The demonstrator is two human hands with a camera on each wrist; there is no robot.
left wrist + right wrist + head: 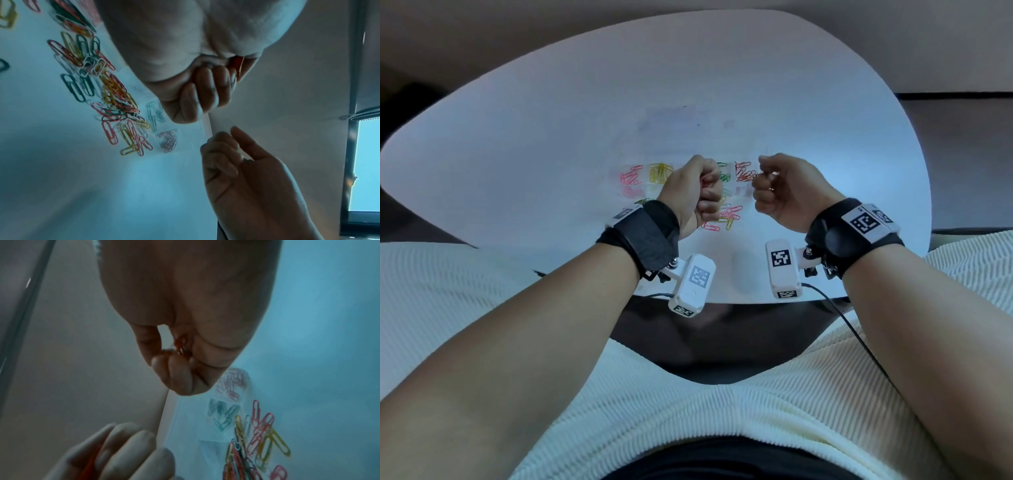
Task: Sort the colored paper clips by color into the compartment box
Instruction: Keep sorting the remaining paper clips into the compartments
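tabletop (551, 137): white, loose mixed clips (724, 219)
left hand (697, 192): clamped on orange clip (239, 65)
right hand (782, 188): clamped on red clips (180, 346)
step: mid-sort
next: drop into matching box (640, 180) compartments

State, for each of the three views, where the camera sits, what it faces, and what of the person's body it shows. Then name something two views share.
Head: worn on the head, facing down at the white table; shows both forearms, left hand and right hand.
Left wrist: under the left wrist, looking along the left hand, which grips something orange, toward the right hand.
Right wrist: under the right wrist, looking along the right hand holding red clips.
Shared: both wrist views show the loose clip pile and the clear box.
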